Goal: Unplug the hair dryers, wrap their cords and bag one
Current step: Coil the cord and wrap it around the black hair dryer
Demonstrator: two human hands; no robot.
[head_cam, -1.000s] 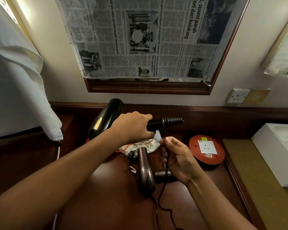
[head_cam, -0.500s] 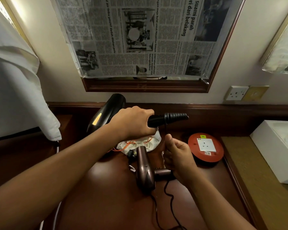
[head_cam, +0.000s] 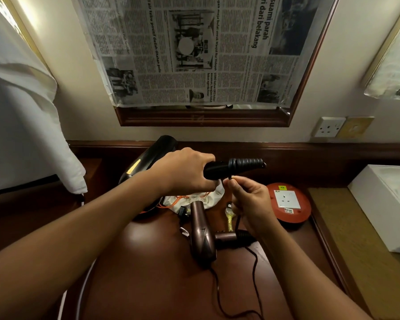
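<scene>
We clamp the black dryer [head_cam: 148,162] by its handle in our left grip [head_cam: 185,172] — handle lying crosswise, pointing right — while our right grip [head_cam: 249,204] pinches the cord [head_cam: 237,224] just beneath it.

A newspaper [head_cam: 194,49] covers the mirror in its wooden frame [head_cam: 203,117] on the wall. A white wall socket [head_cam: 328,127] sits to the right of it. On the brown surface [head_cam: 136,273] lies a round red extension reel [head_cam: 288,205], and further right a white box [head_cam: 383,209]. A white cloth [head_cam: 21,123] hangs on the left.
</scene>
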